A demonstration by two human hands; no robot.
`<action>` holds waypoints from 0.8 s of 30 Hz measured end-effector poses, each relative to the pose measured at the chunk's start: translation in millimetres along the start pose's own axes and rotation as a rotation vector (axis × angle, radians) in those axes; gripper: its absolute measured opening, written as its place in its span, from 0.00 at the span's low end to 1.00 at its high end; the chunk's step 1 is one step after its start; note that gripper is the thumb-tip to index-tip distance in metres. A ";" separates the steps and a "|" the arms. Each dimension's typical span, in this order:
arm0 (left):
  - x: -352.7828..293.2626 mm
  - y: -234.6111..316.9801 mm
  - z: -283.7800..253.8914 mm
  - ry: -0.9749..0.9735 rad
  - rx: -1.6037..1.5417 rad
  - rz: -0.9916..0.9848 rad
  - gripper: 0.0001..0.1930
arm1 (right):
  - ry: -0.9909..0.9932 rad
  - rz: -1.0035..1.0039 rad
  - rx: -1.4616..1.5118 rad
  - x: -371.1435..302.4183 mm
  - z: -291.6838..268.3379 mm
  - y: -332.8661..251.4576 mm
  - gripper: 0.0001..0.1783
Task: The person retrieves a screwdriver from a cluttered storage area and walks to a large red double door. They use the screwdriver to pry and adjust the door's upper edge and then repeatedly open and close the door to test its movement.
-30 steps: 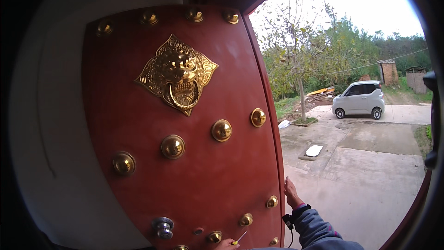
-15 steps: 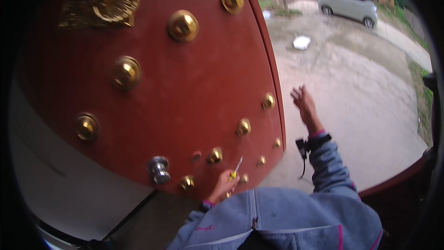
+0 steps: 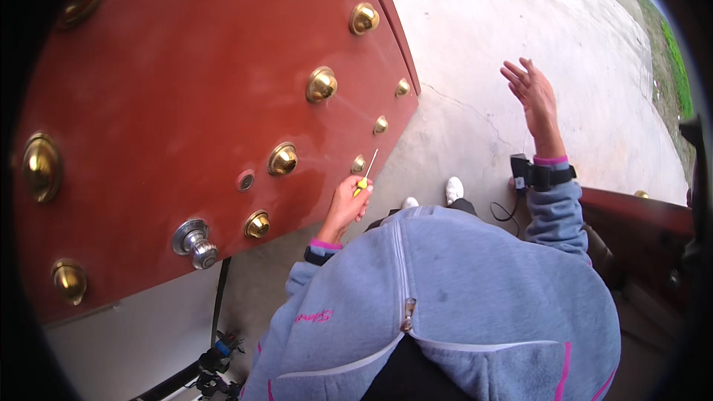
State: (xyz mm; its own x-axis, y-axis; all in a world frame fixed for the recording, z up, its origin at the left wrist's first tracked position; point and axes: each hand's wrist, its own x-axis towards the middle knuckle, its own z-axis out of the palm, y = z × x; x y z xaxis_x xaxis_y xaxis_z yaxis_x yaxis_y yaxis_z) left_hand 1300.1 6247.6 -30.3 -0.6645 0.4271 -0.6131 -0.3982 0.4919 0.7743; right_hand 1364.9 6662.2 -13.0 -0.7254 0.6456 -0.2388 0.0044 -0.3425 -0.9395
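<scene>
My left hand (image 3: 347, 203) is closed around the yellow handle of a screwdriver (image 3: 363, 185), its thin metal shaft pointing up and away from me. Beside it stands a red door (image 3: 186, 89) studded with gold domes; the nearest gold stud (image 3: 358, 163) sits just behind the screwdriver. A silver door knob (image 3: 196, 243) is fixed near the door's edge, left of my hand. Above it to the right is a small round fitting (image 3: 245, 180) set in the red surface. My right hand (image 3: 536, 100) is raised over the concrete with fingers apart, holding nothing.
Pale concrete ground (image 3: 475, 44) stretches beyond the door. Another red door panel (image 3: 631, 212) is at my right. A black strapped device (image 3: 549, 176) with a hanging cable is on my right wrist. At the lower left lies dark equipment (image 3: 215, 364) by a white panel (image 3: 148, 341).
My view has tilted down, so the car and the gold door plate have left the picture. The screwdriver stays in my left hand; my right hand remains raised and open.
</scene>
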 end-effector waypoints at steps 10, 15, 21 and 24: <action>112.7 46.7 70.4 -0.260 0.112 0.093 0.06 | 0.167 0.057 -0.329 -141.2 -84.3 -15.8 0.28; 169.5 104.7 156.9 -0.498 0.216 0.217 0.06 | 0.279 0.086 -0.311 -157.5 -132.9 -29.2 0.32; 209.4 180.1 274.6 -0.666 0.361 0.280 0.07 | 0.205 0.096 -0.380 -160.2 -176.4 -52.9 0.43; 222.9 206.9 329.5 -0.812 0.330 0.270 0.08 | 0.258 0.097 -0.303 -168.0 -182.5 -63.8 0.44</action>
State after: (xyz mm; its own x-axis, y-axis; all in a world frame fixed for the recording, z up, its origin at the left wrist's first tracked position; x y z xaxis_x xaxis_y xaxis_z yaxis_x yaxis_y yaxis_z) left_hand 1277.9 6694.5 -58.4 -0.0101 0.8999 -0.4360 -0.0104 0.4359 0.8999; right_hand 1612.1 6700.1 42.2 -0.5155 0.7835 -0.3470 0.2946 -0.2182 -0.9304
